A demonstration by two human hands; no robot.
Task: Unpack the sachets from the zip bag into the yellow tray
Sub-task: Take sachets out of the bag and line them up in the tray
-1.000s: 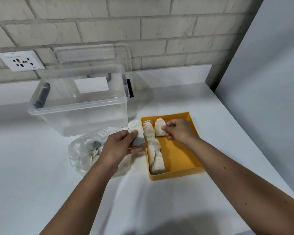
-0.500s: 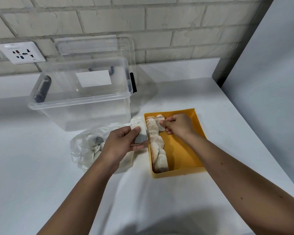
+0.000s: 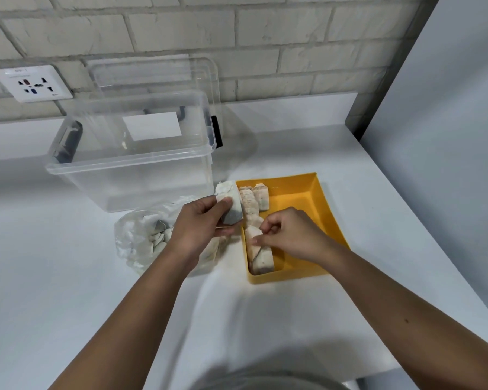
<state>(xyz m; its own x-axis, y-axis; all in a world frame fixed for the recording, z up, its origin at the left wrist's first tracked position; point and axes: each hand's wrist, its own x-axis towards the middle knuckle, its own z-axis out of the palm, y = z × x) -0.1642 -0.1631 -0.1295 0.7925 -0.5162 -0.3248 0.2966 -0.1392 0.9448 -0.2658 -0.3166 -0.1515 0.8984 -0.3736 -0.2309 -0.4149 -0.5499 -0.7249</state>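
Note:
The yellow tray [image 3: 317, 201] lies on the white counter with a row of pale sachets [image 3: 251, 206] stacked along its left wall. My left hand [image 3: 200, 226] pinches a few sachets [image 3: 230, 204] just left of the tray's far corner. Under that hand lies the clear zip bag [image 3: 147, 240], with more sachets inside. My right hand [image 3: 288, 235] hovers over the tray's middle, fingertips touching a sachet [image 3: 252, 235] in the row; whether it grips it is unclear.
A clear plastic storage box [image 3: 130, 161] stands open behind the bag, its lid [image 3: 152, 74] leaning on the brick wall. A wall socket [image 3: 30, 83] is at the far left. A grey panel [image 3: 448, 136] bounds the counter on the right.
My right hand left a sachet at the tray's far end and drew back toward the row's middle. My left hand stays beside the tray with its sachets.

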